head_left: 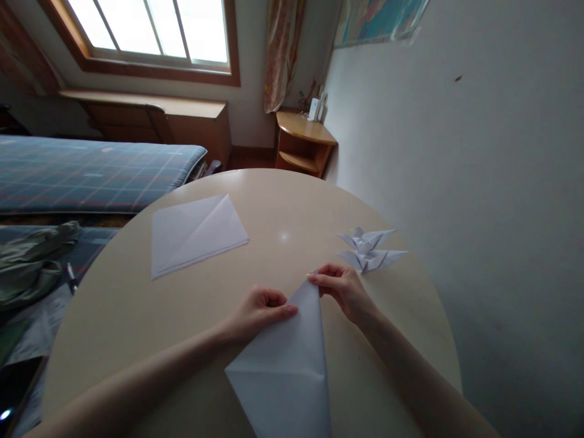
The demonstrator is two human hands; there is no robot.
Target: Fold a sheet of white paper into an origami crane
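A folded sheet of white paper (292, 359) lies near me, its lower end cut off by the bottom of the view. A crease runs across it. My left hand (264, 311) pinches its upper left edge, thumb on top and fingers curled beneath. At the top corner, my right hand (342, 289) grips the paper between thumb and fingers. Just beyond my right hand stand two white origami cranes (371, 258), one behind the other and partly overlapping. To the far left rests a stack of white paper sheets (196, 234) with a diagonal crease on the top one.
The round cream table (283, 201) carries all the paper. A white wall (479, 182) rises close on the right. Left of the table are a plaid mattress (91, 173) and a crumpled grey-green cloth (31, 261). A wooden corner stand (305, 131) is behind.
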